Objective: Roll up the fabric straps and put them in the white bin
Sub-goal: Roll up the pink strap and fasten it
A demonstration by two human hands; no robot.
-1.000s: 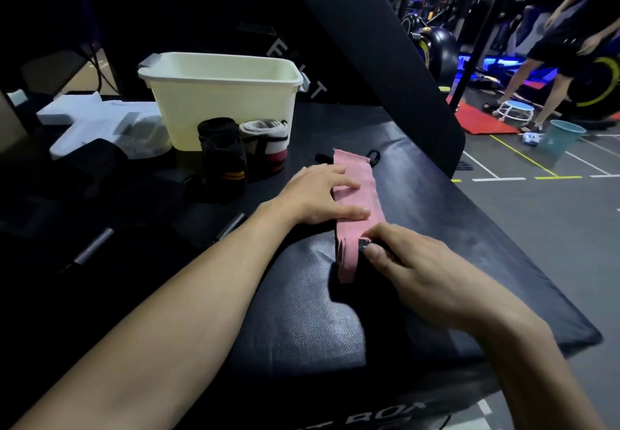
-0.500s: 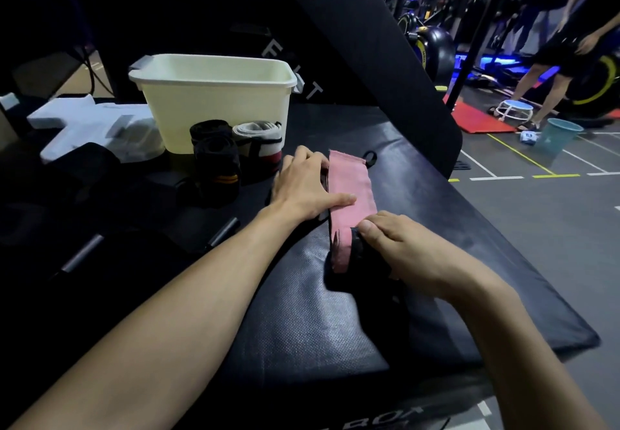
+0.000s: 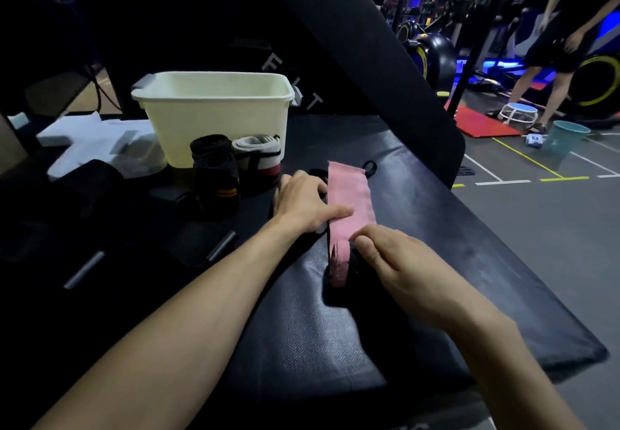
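A pink fabric strap (image 3: 349, 194) lies lengthwise on the black padded bench (image 3: 436, 228), a black loop at its far end. My left hand (image 3: 303, 203) lies flat along the strap's left edge, thumb pressing across the pink fabric. My right hand (image 3: 399, 270) grips the strap's near end, where the fabric is curled into the start of a roll. The white bin (image 3: 214, 114) stands behind, at the back of the bench. A rolled black strap (image 3: 214, 171) and a rolled grey-and-red strap (image 3: 258, 158) stand in front of the bin.
White foam pieces (image 3: 94, 141) lie left of the bin. Dark objects and a grey bar (image 3: 84, 270) sit on the left. A slanted black pad (image 3: 369, 44) rises behind the bench. On the gym floor to the right stand a person (image 3: 563, 37) and a teal bucket (image 3: 567, 136).
My right hand has moved forward along the strap, curling its near end further. My left hand has shifted slightly farther up the strap's left edge.
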